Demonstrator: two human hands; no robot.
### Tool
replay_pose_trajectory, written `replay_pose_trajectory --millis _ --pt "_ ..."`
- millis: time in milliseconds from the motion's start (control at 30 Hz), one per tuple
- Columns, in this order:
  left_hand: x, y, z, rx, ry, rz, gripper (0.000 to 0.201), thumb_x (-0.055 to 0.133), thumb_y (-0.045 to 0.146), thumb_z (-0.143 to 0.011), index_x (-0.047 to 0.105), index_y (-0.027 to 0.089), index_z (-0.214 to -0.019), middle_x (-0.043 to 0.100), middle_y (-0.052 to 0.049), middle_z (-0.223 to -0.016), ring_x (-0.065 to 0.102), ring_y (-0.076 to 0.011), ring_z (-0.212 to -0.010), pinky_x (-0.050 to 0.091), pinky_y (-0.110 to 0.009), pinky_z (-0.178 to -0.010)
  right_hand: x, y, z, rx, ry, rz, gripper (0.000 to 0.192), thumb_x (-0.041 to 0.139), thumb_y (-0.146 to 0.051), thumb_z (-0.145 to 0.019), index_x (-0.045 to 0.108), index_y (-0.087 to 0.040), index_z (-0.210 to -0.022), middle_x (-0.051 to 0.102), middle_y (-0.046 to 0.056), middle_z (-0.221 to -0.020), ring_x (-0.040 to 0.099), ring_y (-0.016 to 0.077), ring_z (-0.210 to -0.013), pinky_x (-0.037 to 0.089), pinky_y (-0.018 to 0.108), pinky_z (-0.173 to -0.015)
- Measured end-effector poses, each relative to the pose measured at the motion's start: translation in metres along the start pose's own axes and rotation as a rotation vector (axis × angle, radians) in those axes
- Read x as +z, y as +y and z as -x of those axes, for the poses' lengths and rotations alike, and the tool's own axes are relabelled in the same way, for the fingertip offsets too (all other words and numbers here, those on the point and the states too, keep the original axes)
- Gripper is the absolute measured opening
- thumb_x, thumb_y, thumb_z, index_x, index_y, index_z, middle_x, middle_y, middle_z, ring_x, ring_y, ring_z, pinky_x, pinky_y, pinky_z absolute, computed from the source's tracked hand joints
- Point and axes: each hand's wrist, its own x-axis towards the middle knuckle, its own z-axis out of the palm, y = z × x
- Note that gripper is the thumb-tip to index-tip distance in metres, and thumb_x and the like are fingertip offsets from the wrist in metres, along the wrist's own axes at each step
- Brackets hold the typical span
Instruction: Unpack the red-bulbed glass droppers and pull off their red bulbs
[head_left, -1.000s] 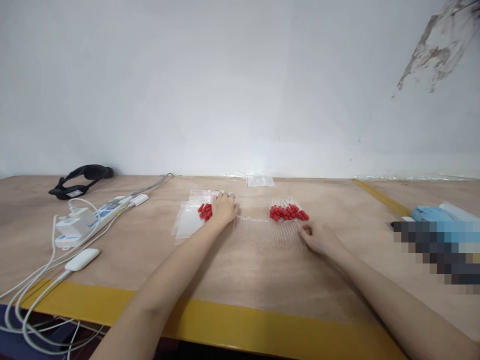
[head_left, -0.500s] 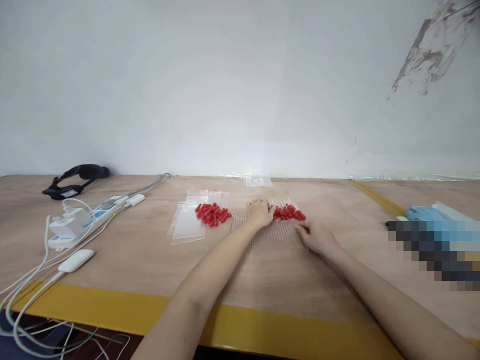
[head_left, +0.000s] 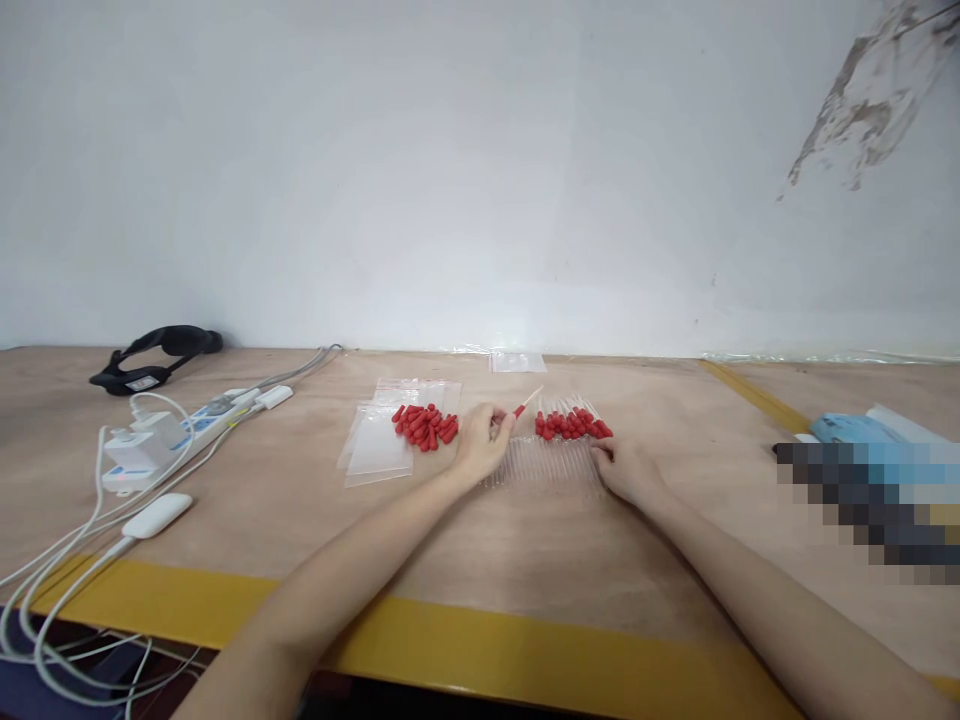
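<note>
Two hands work at the middle of the desk (head_left: 525,540). The left hand (head_left: 480,440) pinches a single capped dropper (head_left: 527,403) between closed fingers, its red bulb near the fingertips and the thin clear stem slanting up and away, clear of the surface. The right hand (head_left: 626,470) lies with fingers curled on the right edge of the row of clear droppers (head_left: 544,462), seemingly steadying it; whether it grips anything cannot be told.

Doing this well looks to call for a light pinch near the bulb, so the thin stem does not bend, and a lift straight off the row, so the neighbours with red bulbs (head_left: 574,425) stay aligned.

As for containers, a few flat clear zip bags (head_left: 375,445) lie overlapping left of the hands; they appear empty. The loose red caps (head_left: 425,427) sit heaped on their right edge, on top rather than inside as far as shows. Another small clear bag (head_left: 517,362) rests by the wall.
</note>
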Motion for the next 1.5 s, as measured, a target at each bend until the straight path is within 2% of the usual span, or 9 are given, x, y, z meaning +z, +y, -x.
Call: replay_pose_trajectory --millis 200,333,400,567,700,900,1033,1233,1500 --pt "-0.046 -0.023 0.046 0.285 -0.058 -0.110 0.015 0.045 0.029 -0.084 0.054 0.018 -0.083 0.058 -0.003 -0.081 0.050 -0.0171 -0.081 0.034 -0.032 -0.074 -0.002 0.002 0.001 -0.043 0.170 -0.057 0.026 0.044 -0.027 -0.079 0.064 -0.016 -0.091 0.065 0.007 -0.084 0.059 0.0179 -0.074 0.040 0.027 -0.065" --pt "-0.055 -0.029 0.055 0.401 -0.067 -0.157 0.013 0.047 0.028 -0.083 0.054 0.017 -0.082 0.059 -0.003 -0.080 0.049 -0.0178 -0.080 0.033 -0.034 -0.073 -0.006 -0.014 0.012 -0.344 0.462 -0.127 0.027 0.045 -0.032 -0.081 0.063 -0.015 -0.092 0.062 0.008 -0.086 0.056 0.0160 -0.077 0.040 0.028 -0.071" --pt "-0.053 -0.028 0.056 0.432 -0.053 -0.163 0.012 0.048 0.028 -0.083 0.055 0.018 -0.082 0.059 -0.003 -0.079 0.049 -0.0177 -0.079 0.033 -0.034 -0.073 -0.007 -0.029 0.021 -0.554 0.504 -0.074 0.027 0.048 -0.035 -0.081 0.062 -0.019 -0.098 0.061 0.007 -0.094 0.054 0.0180 -0.089 0.036 0.033 -0.081" --pt "-0.050 -0.023 0.056 0.523 -0.041 -0.151 0.009 0.050 0.025 -0.082 0.055 0.018 -0.083 0.060 -0.003 -0.079 0.049 -0.0164 -0.077 0.033 -0.034 -0.073 0.002 -0.057 0.038 -0.890 0.433 0.109 0.028 0.049 -0.030 -0.083 0.057 -0.022 -0.108 0.062 0.005 -0.100 0.049 0.0189 -0.097 0.021 0.042 -0.094" --pt "-0.051 -0.021 0.057 0.560 -0.064 -0.153 0.010 0.049 0.025 -0.082 0.055 0.018 -0.086 0.061 -0.003 -0.081 0.051 -0.0165 -0.078 0.034 -0.035 -0.074 0.015 -0.060 0.039 -0.927 0.422 0.161 0.019 0.047 -0.025 -0.084 0.061 -0.022 -0.097 0.063 0.001 -0.076 0.050 0.0143 -0.079 0.021 0.040 -0.091" --pt "-0.045 -0.010 0.057 0.606 -0.133 -0.226 0.031 0.048 0.034 -0.083 0.052 0.020 -0.110 0.054 -0.008 -0.114 0.045 -0.0223 -0.107 0.030 -0.042 -0.093 0.019 -0.065 0.045 -0.965 0.379 0.132 0.017 0.044 -0.021 -0.085 0.061 -0.020 -0.088 0.058 0.000 -0.066 0.048 0.0128 -0.070 0.026 0.035 -0.084" --pt "-0.037 -0.006 0.057 0.682 -0.178 -0.271 0.018 0.044 0.029 -0.086 0.059 0.021 -0.093 0.060 -0.004 -0.102 0.048 -0.0196 -0.103 0.027 -0.041 -0.097 0.021 -0.069 0.048 -0.996 0.343 0.073 0.019 0.041 -0.018 -0.086 0.060 -0.017 -0.083 0.057 0.002 -0.068 0.047 0.0129 -0.069 0.029 0.033 -0.079" --pt "-0.041 -0.001 0.056 0.701 -0.250 -0.323 0.021 0.038 0.025 -0.088 0.058 0.019 -0.083 0.063 -0.003 -0.094 0.049 -0.0185 -0.103 0.023 -0.043 -0.100 0.024 -0.065 0.047 -1.082 0.258 0.003 0.019 0.039 -0.017 -0.087 0.058 -0.014 -0.087 0.054 0.003 -0.069 0.042 0.0131 -0.064 0.034 0.025 -0.060" --pt "-0.045 -0.001 0.057 0.700 -0.297 -0.304 0.023 0.036 0.026 -0.088 0.056 0.018 -0.079 0.064 -0.002 -0.086 0.050 -0.0176 -0.101 0.017 -0.044 -0.102 0.022 -0.062 0.048 -1.185 0.330 0.072 0.020 0.038 -0.012 -0.086 0.058 -0.012 -0.087 0.050 0.002 -0.063 0.040 0.0128 -0.060 0.034 0.026 -0.054"
